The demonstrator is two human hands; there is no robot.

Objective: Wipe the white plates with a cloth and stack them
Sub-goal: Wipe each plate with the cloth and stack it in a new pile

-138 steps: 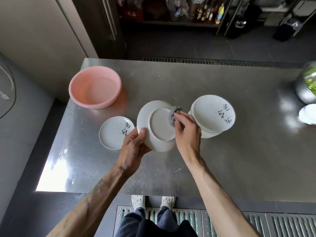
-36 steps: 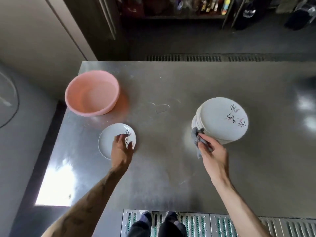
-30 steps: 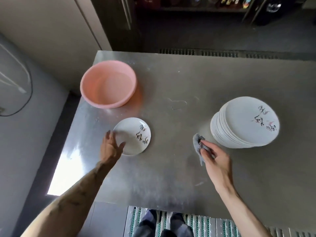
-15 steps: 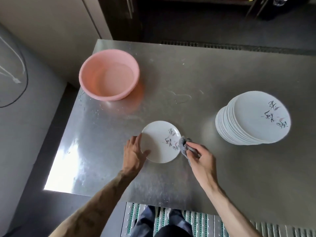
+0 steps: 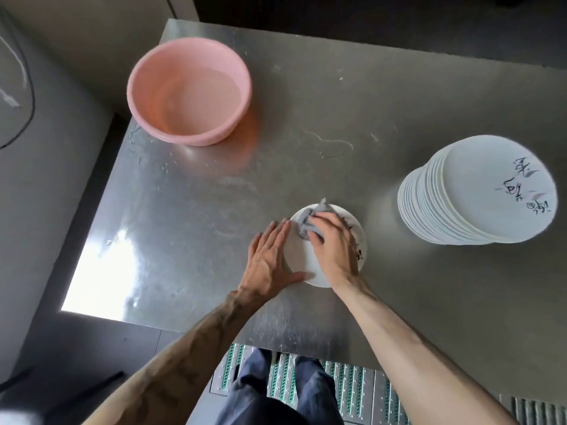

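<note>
Step in hand: wiping the top face of a single white plate, which lies flat on the steel table near its front edge, well apart from the stack. Left hand is flat on the table, fingers straight and together, braced against the plate's left rim, holding nothing. Right hand lies palm down on the plate, fingers bent over a bunched grey cloth and pressing it on the far part of the plate.

Next move, my guess: finish the face, probably flip for the underside, then carry it right to the stack of plates. That needs a real grip on the rim — the left hand only steadies now.

Containers: pink basin at far left appears to hold shallow clear water, nothing else seen in it. A thin puddle sits on the table between basin and stack.
</note>
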